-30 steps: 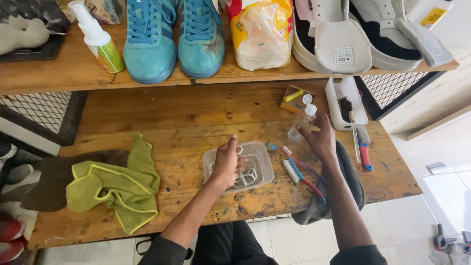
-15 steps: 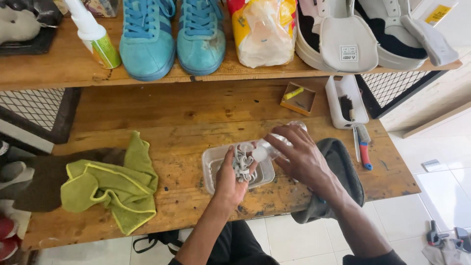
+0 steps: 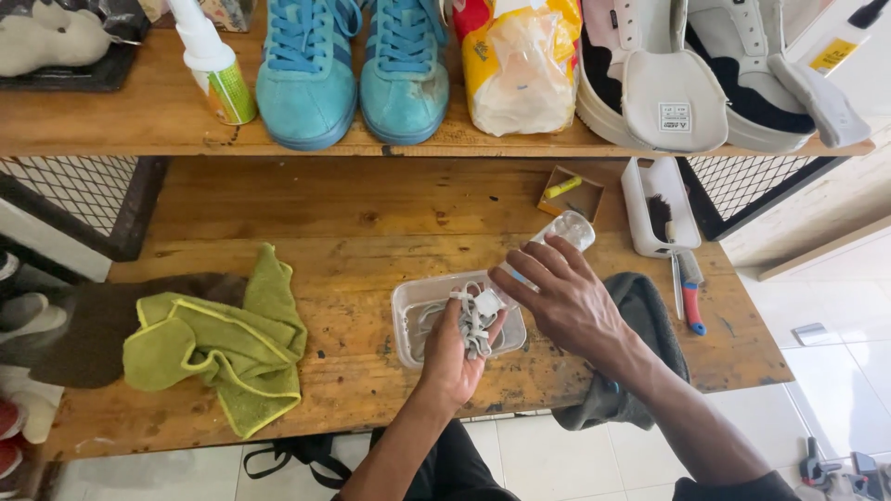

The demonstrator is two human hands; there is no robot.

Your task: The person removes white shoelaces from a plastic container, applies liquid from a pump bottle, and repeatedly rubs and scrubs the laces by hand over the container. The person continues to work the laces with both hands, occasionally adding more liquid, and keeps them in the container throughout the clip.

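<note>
Since the frame half a second earlier, the right hand (image 3: pixel 568 299) has tipped the small clear plastic bottle (image 3: pixel 568 229) further over, its mouth now at the bundle; the left hand (image 3: pixel 457 357) has barely shifted. Left hand: fingers closed around a bunch of damp-looking grey-white shoelaces (image 3: pixel 475 318), held just above the shallow clear plastic tray (image 3: pixel 408 315) on the worn wooden workbench (image 3: pixel 353 232). Right hand: clamped around the bottle, knuckles up. The two hands are close together, nearly touching at the laces. The laces look light, limp and likely slippery when wet; loose ends dangle, so they are best gripped as a gathered bunch at mid-length. The bottle seems light and squeezable, best taken round its body. Surroundings: crumpled green microfibre cloth (image 3: pixel 218 339) to the left, dark grey cloth (image 3: pixel 640 306) to the right, pair of teal suede trainers (image 3: pixel 353 70) on the upper shelf
</note>
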